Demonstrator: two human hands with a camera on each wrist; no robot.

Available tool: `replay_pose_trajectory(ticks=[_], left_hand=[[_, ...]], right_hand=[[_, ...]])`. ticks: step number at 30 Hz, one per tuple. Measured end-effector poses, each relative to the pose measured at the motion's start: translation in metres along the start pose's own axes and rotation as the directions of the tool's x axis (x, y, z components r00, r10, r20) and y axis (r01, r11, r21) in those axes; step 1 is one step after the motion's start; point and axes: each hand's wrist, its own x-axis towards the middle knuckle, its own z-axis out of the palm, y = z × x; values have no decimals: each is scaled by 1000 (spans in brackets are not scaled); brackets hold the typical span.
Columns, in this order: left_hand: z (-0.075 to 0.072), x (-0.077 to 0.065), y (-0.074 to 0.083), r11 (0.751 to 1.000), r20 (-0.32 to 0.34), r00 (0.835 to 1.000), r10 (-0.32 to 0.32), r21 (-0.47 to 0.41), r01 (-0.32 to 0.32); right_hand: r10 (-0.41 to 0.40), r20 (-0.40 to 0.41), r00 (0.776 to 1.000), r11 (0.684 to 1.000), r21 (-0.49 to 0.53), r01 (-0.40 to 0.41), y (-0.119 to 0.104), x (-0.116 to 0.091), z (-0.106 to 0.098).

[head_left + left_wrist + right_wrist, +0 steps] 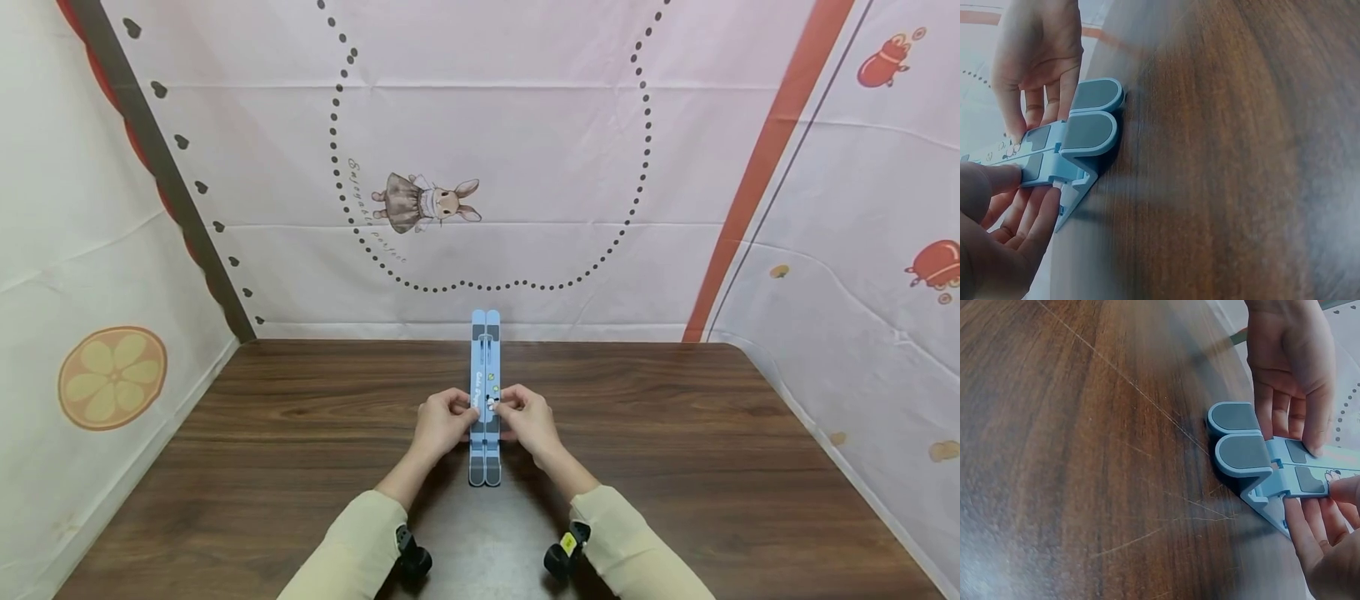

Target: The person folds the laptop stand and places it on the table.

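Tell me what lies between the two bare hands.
A long, light-blue, grey-padded, two-bar stand: left hand and right hand pinch it from opposite sides, as the head view shows.

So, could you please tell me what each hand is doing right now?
Left hand: closed, holding the blue stand by its left side.
Right hand: closed, holding its right side.

A blue two-bar stand [479,393] with grey pads extends away from the person at the middle of the brown desk [300,417]. The left grip [441,421] pinches its left bar, the right grip [531,422] its right, thumbs on top. Behind hangs a pale cloth [525,167] printed with a rabbit [420,202].
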Motion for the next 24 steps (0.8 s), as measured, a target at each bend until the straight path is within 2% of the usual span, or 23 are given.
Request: replay_pose_trajectory(ticks=[7,14,17,24], left_hand=[[0,-2,5,998,-10,1000,-3,59,3],[0,-5,8,986,-88,995,35,166,-20],[0,-7,7,983,-105,993,46,183,-26],[-2,-19,13,969,-88,993,85,239,-61]], right_hand=[[8,9,1000,1000,-5,-8,1,1,-1],[-1,16,1000,1000,1,1,2,1,-1],[-2,15,1000,1000,1,2,2,1,-1],[-8,18,1000,1000,2,8,2,1,-1]])
